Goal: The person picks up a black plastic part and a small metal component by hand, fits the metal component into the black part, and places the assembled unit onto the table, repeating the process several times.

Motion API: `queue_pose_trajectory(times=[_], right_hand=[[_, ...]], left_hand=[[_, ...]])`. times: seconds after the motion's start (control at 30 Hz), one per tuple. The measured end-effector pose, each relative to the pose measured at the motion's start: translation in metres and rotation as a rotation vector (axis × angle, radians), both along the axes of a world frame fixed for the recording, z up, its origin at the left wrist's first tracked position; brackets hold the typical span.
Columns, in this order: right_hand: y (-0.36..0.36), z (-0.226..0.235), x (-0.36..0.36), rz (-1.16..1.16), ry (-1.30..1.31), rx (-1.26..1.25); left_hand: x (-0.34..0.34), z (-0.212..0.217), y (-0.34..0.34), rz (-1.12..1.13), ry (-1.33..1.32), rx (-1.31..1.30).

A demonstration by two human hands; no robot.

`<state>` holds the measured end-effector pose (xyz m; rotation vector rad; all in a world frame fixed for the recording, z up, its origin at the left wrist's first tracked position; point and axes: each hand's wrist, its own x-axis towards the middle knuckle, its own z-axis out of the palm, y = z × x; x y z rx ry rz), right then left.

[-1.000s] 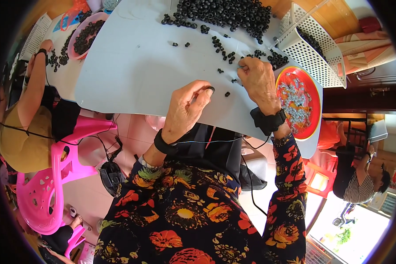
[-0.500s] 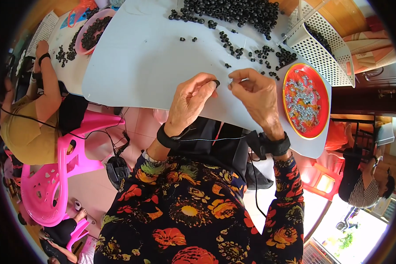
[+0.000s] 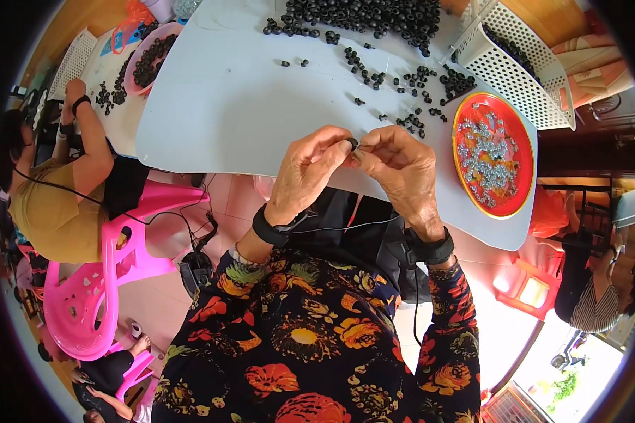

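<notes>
Pale grey-blue table (image 3: 212,120) takes up most of what I'm getting on the head feed, its near edge curving across thanks to the fisheye. Next biggest is the wearer's dark floral top (image 3: 310,345), filling the bottom of my view. Off to the left I've got a bright pink plastic chair (image 3: 106,310), with a co-worker in a mustard top (image 3: 60,211) beside it at another table.

Far side of the main table: a big heap of black pieces (image 3: 367,15). To its right sits a white perforated basket (image 3: 497,81) with more black stuff inside, and just below that a red dish (image 3: 521,185) with a yellow rim, full of small shiny bits.

Now the hands, over the near edge and nearly touching. Left hand (image 3: 307,173) has thumb and index finger closed in a pinch. Right hand (image 3: 406,169) has its thumb and fingertips bunched right up against that pinch, but from here I can't tell whether they've got hold of anything. Smaller still, loose black pieces (image 3: 416,83) lie scattered beyond the hands. Tiniest of all is the small black part (image 3: 353,143), held in the left fingertips, between both hands.
</notes>
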<state>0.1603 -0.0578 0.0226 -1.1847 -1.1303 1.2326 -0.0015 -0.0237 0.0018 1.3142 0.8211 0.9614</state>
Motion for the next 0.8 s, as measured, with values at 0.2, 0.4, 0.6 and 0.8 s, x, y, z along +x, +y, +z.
queue_pose_trajectory(times=[0.2,0.4,0.6,0.8], right_hand=[[-0.003,-0.004,0.007,0.037,0.045,-0.027],[-0.003,-0.006,0.009,0.05,0.183,-0.022],[-0.006,-0.015,0.008,-0.012,0.156,-0.022],[-0.007,-0.02,0.004,0.01,0.165,0.013]], left_hand=[[0.002,-0.002,-0.001,-0.068,-0.054,-0.037],[0.003,-0.009,0.001,-0.155,-0.101,-0.07],[0.0,-0.007,0.001,-0.13,-0.053,-0.113],[0.004,-0.005,-0.001,-0.126,-0.015,-0.062]])
